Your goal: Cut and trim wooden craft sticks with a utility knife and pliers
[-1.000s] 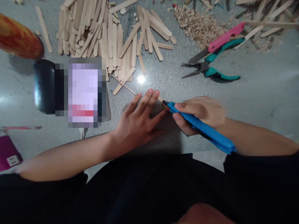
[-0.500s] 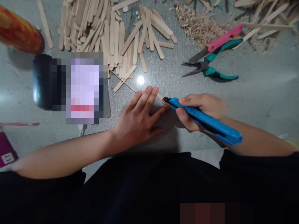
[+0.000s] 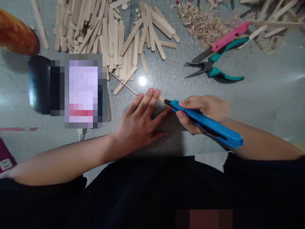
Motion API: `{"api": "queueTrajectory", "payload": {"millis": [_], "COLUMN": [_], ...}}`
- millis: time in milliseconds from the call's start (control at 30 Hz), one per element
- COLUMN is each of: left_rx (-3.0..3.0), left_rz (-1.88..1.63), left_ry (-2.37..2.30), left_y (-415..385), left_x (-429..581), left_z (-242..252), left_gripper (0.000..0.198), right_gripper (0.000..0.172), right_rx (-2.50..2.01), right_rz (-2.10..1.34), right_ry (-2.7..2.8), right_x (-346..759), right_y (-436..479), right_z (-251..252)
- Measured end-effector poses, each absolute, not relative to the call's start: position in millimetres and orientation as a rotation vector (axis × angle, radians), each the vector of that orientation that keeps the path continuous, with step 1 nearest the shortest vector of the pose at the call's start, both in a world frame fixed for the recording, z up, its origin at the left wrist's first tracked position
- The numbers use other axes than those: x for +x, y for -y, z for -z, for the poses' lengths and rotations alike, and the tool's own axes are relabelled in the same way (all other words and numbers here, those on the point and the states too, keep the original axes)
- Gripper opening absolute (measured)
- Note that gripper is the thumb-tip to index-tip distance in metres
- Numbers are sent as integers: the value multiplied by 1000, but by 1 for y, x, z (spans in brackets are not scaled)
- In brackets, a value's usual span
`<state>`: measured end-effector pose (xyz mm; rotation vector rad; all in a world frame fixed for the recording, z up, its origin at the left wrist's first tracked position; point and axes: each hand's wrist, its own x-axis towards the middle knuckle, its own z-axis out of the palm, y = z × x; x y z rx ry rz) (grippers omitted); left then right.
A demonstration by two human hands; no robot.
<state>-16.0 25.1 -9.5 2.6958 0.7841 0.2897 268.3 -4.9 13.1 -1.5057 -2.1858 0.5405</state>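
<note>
My left hand [image 3: 140,122] lies flat on the grey table, fingers stretched out and pressed on a wooden craft stick [image 3: 162,99], of which only the far tip shows past my fingertips. My right hand [image 3: 205,111] is closed round a blue utility knife [image 3: 205,122]. The knife's dark tip sits against the stick's end, right beside my left index finger.
A large heap of wooden sticks [image 3: 105,35] lies at the back. Wood shavings [image 3: 202,24], a pink-handled tool [image 3: 224,39] and teal pliers [image 3: 214,68] lie back right. A black stand with a blurred phone [image 3: 71,90] is on the left, an orange object [image 3: 16,35] behind it.
The knife's handle tilted and its tip shifted slightly left along the stick. My left hand stayed pressed in place.
</note>
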Motion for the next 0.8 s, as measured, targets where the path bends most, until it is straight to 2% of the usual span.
{"api": "queueTrajectory", "payload": {"millis": [133, 300, 600, 800], "left_rx": [2717, 2696, 2714, 2751], "left_rz": [-298, -280, -278, -283], "left_ry": [-779, -781, -782, -773], "left_y": [-26, -26, -26, -27], "left_x": [-16, -15, -15, -15], "left_z": [9, 7, 8, 8], "left_gripper": [100, 97, 96, 100], "right_gripper": [13, 1, 13, 8], "right_rx": [-1243, -1090, -1037, -1039], "right_rz": [-161, -71, -109, -38], "right_ry": [2120, 2257, 2312, 2283], "right_x": [263, 259, 253, 256], "right_y": [0, -8, -13, -6], "right_z": [-8, -10, -13, -3]}}
